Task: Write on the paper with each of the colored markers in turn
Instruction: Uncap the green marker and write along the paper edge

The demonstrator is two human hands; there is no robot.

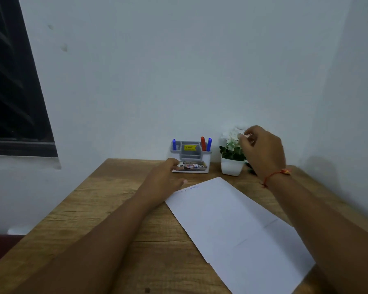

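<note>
While left hand [164, 177] borders the paper [232, 225], right hand [261, 149] hovers beyond.

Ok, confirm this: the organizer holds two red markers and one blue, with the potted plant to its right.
No: the head view shows the organizer holding two blue markers and one red marker, with the potted plant to its right.
</note>
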